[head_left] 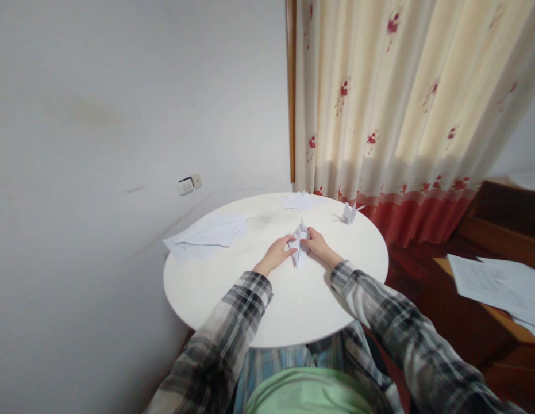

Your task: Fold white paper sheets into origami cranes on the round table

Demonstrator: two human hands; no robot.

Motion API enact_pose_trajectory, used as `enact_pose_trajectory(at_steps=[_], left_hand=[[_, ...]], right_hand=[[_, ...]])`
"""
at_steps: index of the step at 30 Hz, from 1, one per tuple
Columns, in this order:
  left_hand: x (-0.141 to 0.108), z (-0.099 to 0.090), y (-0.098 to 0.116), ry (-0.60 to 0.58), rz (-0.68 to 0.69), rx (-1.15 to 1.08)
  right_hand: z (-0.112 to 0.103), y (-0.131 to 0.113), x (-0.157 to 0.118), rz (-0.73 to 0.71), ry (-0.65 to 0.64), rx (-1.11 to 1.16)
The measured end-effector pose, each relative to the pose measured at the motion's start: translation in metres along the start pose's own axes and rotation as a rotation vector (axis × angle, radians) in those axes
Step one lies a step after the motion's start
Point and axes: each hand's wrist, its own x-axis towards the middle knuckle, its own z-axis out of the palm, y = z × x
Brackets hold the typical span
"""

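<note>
A small folded white paper with pointed ends is held between my two hands over the middle of the round white table. My left hand pinches its left side, thumb and fingers on the paper. On the other side, my right hand grips the right edge between thumb and fingers. One point of the paper sticks up away from me, another points down toward me. Near the table's right back edge stands a folded paper figure with raised points.
Flat white sheets lie at the table's left edge. More paper lies at the back. A wall with a socket is on the left, a curtain behind. Printed sheets rest on wooden furniture at right.
</note>
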Motion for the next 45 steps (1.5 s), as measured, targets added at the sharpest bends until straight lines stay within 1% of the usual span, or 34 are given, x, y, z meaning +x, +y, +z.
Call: enact_pose_trajectory(at_steps=[5, 8, 12, 17, 20, 24, 29, 33, 41, 43, 45], left_hand=[[0.000, 0.001, 0.000, 0.003, -0.005, 0.005], [0.001, 0.002, -0.002, -0.001, -0.011, -0.056], [0.002, 0.002, -0.003, -0.019, 0.021, -0.123], [0.000, 0.000, 0.002, -0.029, 0.020, 0.021], [-0.002, -0.001, 0.008, -0.080, 0.013, 0.130], [-0.003, 0.000, 0.015, -0.162, -0.037, 0.224], [-0.003, -0.002, 0.021, -0.239, -0.090, 0.236], [-0.003, -0.007, 0.024, -0.281, -0.110, 0.191], [-0.004, -0.014, 0.024, -0.293, -0.089, 0.112], [-0.005, -0.014, 0.024, -0.265, -0.093, 0.061], [-0.004, -0.011, 0.022, -0.192, -0.116, -0.031]], right_hand=[[0.000, 0.002, -0.001, -0.008, -0.004, -0.017], [0.002, 0.005, 0.001, -0.018, 0.025, -0.021], [0.003, 0.008, 0.002, 0.010, 0.026, 0.007], [0.002, 0.006, 0.002, 0.036, 0.032, -0.026], [-0.001, 0.004, 0.001, 0.071, 0.068, -0.094], [-0.005, 0.003, -0.001, 0.127, 0.121, -0.171], [-0.007, 0.004, -0.002, 0.159, 0.152, -0.204], [-0.008, 0.004, -0.003, 0.173, 0.185, -0.215], [-0.008, 0.009, -0.002, 0.180, 0.229, -0.194], [-0.007, 0.010, 0.000, 0.174, 0.234, -0.173], [-0.006, 0.009, 0.001, 0.159, 0.217, -0.136]])
